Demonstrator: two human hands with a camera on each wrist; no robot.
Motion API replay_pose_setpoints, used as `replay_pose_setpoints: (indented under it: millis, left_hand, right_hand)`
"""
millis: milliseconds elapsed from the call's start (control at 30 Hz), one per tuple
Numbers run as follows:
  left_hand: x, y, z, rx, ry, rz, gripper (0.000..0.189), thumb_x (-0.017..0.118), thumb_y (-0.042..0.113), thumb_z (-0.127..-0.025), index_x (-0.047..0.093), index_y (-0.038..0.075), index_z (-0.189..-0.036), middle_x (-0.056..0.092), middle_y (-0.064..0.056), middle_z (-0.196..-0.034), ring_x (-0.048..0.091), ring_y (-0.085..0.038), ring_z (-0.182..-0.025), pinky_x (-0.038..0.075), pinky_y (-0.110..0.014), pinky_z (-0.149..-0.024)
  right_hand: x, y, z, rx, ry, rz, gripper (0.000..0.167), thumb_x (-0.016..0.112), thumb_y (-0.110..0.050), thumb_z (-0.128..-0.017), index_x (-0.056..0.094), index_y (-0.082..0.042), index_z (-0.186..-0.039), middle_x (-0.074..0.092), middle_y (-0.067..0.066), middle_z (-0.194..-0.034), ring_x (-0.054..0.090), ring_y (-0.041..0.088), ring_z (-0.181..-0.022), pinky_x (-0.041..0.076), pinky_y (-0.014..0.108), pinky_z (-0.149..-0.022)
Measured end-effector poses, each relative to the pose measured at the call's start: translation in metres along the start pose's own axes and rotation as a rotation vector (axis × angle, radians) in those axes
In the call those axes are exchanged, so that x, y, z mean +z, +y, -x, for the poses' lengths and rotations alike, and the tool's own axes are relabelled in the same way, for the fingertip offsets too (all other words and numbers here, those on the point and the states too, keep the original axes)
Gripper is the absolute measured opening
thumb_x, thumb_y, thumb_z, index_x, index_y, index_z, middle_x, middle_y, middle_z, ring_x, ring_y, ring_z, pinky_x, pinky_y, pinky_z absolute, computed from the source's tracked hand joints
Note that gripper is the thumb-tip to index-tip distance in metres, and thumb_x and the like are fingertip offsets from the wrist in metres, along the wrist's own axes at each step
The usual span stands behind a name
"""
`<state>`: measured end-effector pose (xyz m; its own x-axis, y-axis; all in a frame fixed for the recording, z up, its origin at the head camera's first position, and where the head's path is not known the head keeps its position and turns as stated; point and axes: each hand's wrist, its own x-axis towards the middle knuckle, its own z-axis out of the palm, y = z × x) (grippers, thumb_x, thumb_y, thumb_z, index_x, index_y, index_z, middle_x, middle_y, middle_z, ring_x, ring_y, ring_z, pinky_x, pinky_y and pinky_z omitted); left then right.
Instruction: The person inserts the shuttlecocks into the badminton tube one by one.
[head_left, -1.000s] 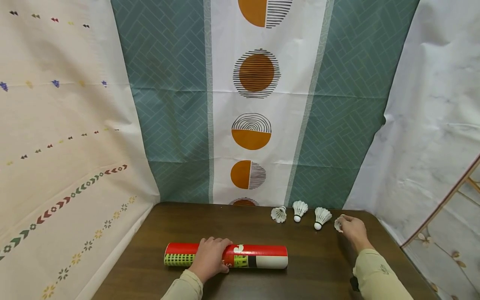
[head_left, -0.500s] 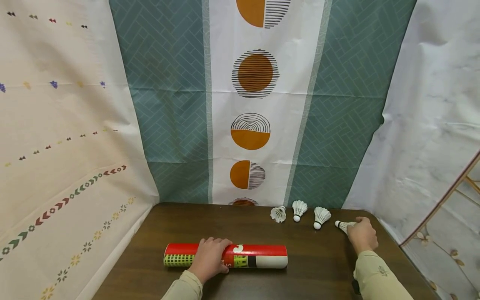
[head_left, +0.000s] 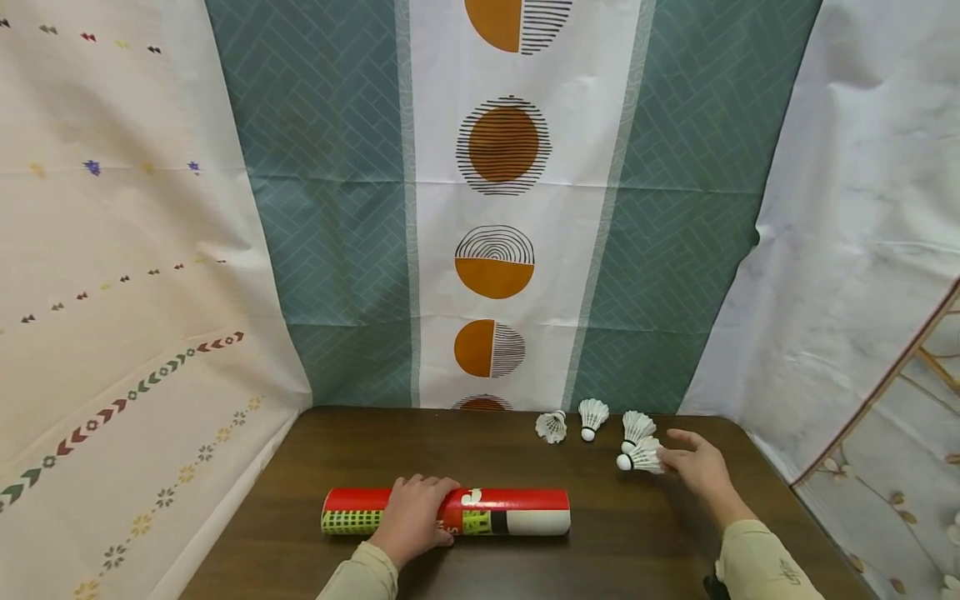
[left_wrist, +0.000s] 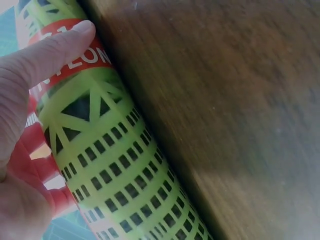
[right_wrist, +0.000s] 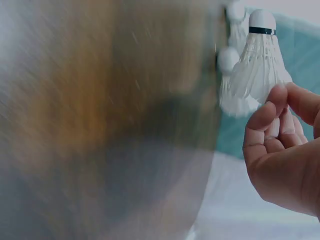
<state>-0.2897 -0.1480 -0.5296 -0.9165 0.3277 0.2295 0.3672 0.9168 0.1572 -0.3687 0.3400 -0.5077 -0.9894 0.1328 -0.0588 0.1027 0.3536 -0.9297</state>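
Note:
My left hand (head_left: 412,518) grips a red, green and white shuttlecock tube (head_left: 525,510) lying sideways on the table. In the left wrist view, the thumb presses over the lettered band while the fingers wrap the far side of the tube (left_wrist: 120,165). My right hand (head_left: 701,471) pinches a white shuttlecock (head_left: 642,457) by the edge of its skirt, thumb against fingertips. Its rounded cork points left, away from the hand. In the right wrist view, the black band below the cork of this shuttlecock (right_wrist: 262,60) shows clearly.
Right behind the held one, another shuttlecock (head_left: 637,423) lies on the table, overlapped by it. Two more, a shuttlecock (head_left: 592,414) with cork forward and a shuttlecock (head_left: 551,427) with skirt forward, lie farther left. Hanging cloths border the dark wooden table (head_left: 360,450).
My right hand has picked up the rightmost shuttlecock by its skirt and moved it left, up to the neighbouring one. My left hand stays on the tube. The head view has shifted slightly.

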Motion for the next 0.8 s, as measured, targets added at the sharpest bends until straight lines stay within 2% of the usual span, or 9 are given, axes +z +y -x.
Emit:
replay_pose_setpoints:
  millis: [200, 400, 700, 800]
  left_hand:
    - [0.004, -0.004, 0.000, -0.014, 0.065, -0.022, 0.072, 0.102, 0.043, -0.066, 0.072, 0.020, -0.128, 0.080, -0.002, -0.114, 0.068, -0.027, -0.098, 0.051, -0.053, -0.086]
    - [0.006, -0.003, 0.000, -0.045, 0.128, -0.021, 0.076, 0.102, 0.044, -0.065, 0.071, 0.019, -0.130, 0.080, -0.005, -0.116, 0.068, -0.028, -0.101, 0.051, -0.053, -0.087]
    - [-0.003, 0.011, -0.001, -0.010, 0.167, 0.015, 0.076, 0.102, 0.043, -0.067, 0.071, 0.019, -0.132, 0.079, -0.005, -0.120, 0.067, -0.027, -0.102, 0.050, -0.050, -0.086]
    - [-0.003, 0.014, -0.001, -0.012, 0.157, 0.024, 0.076, 0.101, 0.043, -0.068, 0.071, 0.019, -0.133, 0.079, -0.005, -0.120, 0.067, -0.027, -0.102, 0.051, -0.051, -0.086]
  right_hand:
    - [0.037, -0.014, 0.027, -0.002, -0.067, -0.097, 0.061, 0.075, -0.016, -0.101, 0.049, 0.006, -0.151, 0.082, -0.001, -0.093, 0.073, 0.007, -0.077, 0.058, 0.027, -0.071]
    - [0.072, -0.030, 0.043, -0.007, -0.126, -0.184, 0.056, 0.076, -0.013, -0.098, 0.054, 0.006, -0.146, 0.079, -0.002, -0.085, 0.071, 0.007, -0.074, 0.056, 0.027, -0.070]
    - [0.106, -0.038, 0.060, -0.014, -0.355, -0.266, 0.058, 0.072, -0.019, -0.103, 0.049, 0.006, -0.150, 0.075, -0.006, -0.097, 0.066, 0.008, -0.080, 0.053, 0.025, -0.071]
    - [0.110, -0.035, 0.066, -0.019, -0.389, -0.272, 0.058, 0.068, -0.025, -0.106, 0.048, 0.005, -0.151, 0.070, -0.007, -0.094, 0.062, 0.009, -0.081, 0.051, 0.025, -0.072]
